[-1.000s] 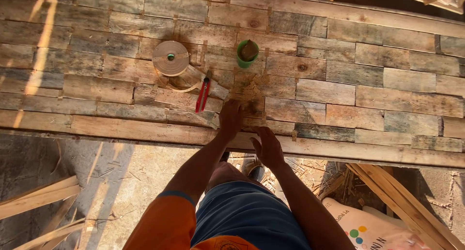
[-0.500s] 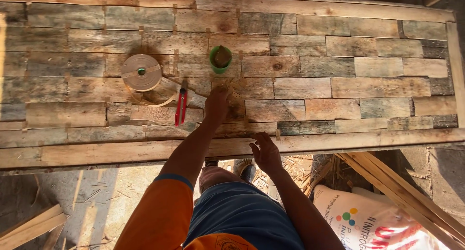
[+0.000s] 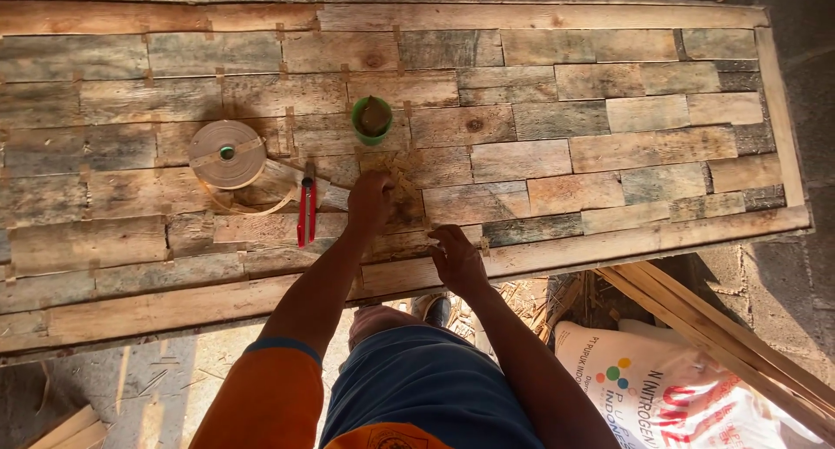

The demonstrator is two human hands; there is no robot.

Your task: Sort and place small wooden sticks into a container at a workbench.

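Wooden chips (image 3: pixel 402 181) beside left hand (image 3: pixel 370 201)

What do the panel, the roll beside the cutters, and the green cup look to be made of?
Panel: rough, weathered wood pieces, visible grain and knots, unfinished. Roll: thin pale strip, likely wood veneer or rattan; can't tell which. Cup: probably plastic, smooth uniform green. Cutters: red handles.

Two bare hands at the panel — a left hand (image 3: pixel 372 201) and a right hand (image 3: pixel 456 259). One wooden panel (image 3: pixel 557 145), one green cup (image 3: pixel 372 120), one roll of edging strip (image 3: pixel 227 154), one pair of red-handled pliers (image 3: pixel 305 212), one printed sack (image 3: pixel 670 388). Small wood chips (image 3: pixel 402 181) — perhaps a dozen, too jumbled to count.
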